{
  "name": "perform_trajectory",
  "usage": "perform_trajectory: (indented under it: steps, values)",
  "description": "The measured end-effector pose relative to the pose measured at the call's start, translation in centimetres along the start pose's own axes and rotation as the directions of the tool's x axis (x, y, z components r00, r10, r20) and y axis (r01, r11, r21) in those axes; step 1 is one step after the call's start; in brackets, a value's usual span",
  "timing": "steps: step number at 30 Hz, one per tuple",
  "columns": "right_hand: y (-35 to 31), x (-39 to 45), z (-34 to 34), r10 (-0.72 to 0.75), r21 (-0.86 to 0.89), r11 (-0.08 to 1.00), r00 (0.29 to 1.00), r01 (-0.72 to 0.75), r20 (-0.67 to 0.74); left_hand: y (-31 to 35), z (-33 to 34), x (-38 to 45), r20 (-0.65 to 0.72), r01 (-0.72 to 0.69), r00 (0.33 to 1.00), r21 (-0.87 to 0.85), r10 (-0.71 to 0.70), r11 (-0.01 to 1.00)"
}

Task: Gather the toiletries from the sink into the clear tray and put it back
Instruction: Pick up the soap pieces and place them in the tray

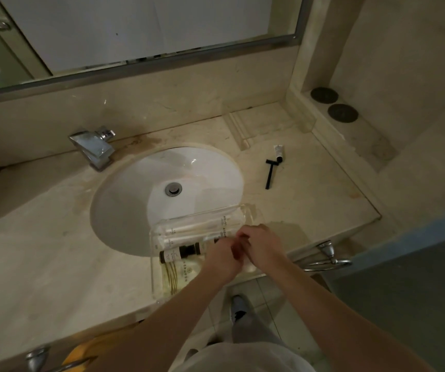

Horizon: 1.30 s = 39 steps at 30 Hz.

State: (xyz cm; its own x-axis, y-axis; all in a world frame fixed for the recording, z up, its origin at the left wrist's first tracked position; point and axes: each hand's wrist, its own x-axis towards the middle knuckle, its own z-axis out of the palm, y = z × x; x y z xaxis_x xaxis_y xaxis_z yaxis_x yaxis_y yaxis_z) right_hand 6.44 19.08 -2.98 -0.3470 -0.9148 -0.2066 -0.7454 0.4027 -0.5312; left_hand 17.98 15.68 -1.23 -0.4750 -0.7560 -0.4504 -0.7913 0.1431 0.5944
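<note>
Forearms bare, reaching forward from the bottom edge over the front lip of the countertop (41,264). Left hand (222,260) and right hand (263,247) side by side, touching or nearly so, both over the right half of the clear tray (155,280). Fingers of both hands curled inward; blurred, so hold on any item cannot be told, nor degree of closure.

Clear tray resting on the countertop at the front rim of the sink (135,197), far edge overhanging the basin. Inside the tray: dark bottle (179,254) lying on its side with a pale label, cap end pointing right toward the hands; behind it, white tubes (189,232) lying lengthwise along the far wall. Printed text visible through the tray base near the front; not legible.

Sink white, oval, set under the counter; drain (173,189) at centre, basin otherwise bare. Chrome towel ring (328,257) mounted on the counter face, right of the hands.

Black razor (271,173) lying flat on the countertop right of the sink, well apart from the tray, head pointing away. Small white tube (278,153) just beyond the razor head, black cap toward it.

Chrome faucet (94,147) at the sink's back left. Mirror (135,30) above the backsplash. Two dark round discs (334,104) on the ledge at far right.
</note>
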Motion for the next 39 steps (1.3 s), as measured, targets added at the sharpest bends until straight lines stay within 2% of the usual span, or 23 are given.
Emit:
perform_trajectory:
  steps: [3,7,9,13,17,21,30,32,36,39]
  values:
    - [0.3,0.3,0.1,-0.106,-0.144,0.984,0.994,0.108,0.023,0.5,0.7,-0.1,0.0,-0.044,0.999,0.122,0.045,0.992]
    - [1.2,0.6,0.0,-0.214,-0.219,0.952,0.977,0.214,0.021,0.7,0.9,0.1,0.029,-0.065,0.998,0.122,0.062,0.99]
    - [1.4,0.5,-0.1,-0.232,-0.233,0.944,0.972,0.233,0.033,0.9,1.0,0.3,0.013,-0.083,0.997,0.138,0.082,0.987]
    - [2.2,0.7,0.3,-0.284,-0.203,0.943,0.956,0.265,-0.072,0.7,1.5,0.6,-0.055,-0.063,0.996,0.215,0.077,0.975]
    - [2.3,0.9,0.2,-0.345,-0.272,0.91,0.936,0.313,-0.075,0.6,1.8,0.9,-0.024,-0.06,0.997,0.241,0.067,0.969]
    - [2.2,1.3,0.3,-0.339,-0.289,0.906,0.939,0.309,-0.058,0.4,1.5,1.5,0.035,-0.035,0.999,0.292,0.026,0.956]
    - [3.0,2.1,-0.3,-0.273,-0.054,0.961,0.962,0.273,-0.001,0.5,1.1,2.0,0.075,0.008,0.997,0.275,-0.03,0.961]
    - [3.1,2.4,-0.4,-0.204,0.026,0.979,0.979,0.204,0.014,0.5,0.6,1.9,0.102,0.036,0.993,0.237,-0.062,0.971]
    - [2.9,2.9,-1.0,-0.027,0.263,0.964,0.996,0.049,-0.087,0.4,0.2,2.1,0.155,0.104,0.981,0.063,-0.113,0.993]
    - [2.5,3.1,-1.6,0.022,0.309,0.951,0.997,0.0,-0.07,0.8,0.7,1.9,0.11,0.087,0.989,0.134,-0.102,0.987]
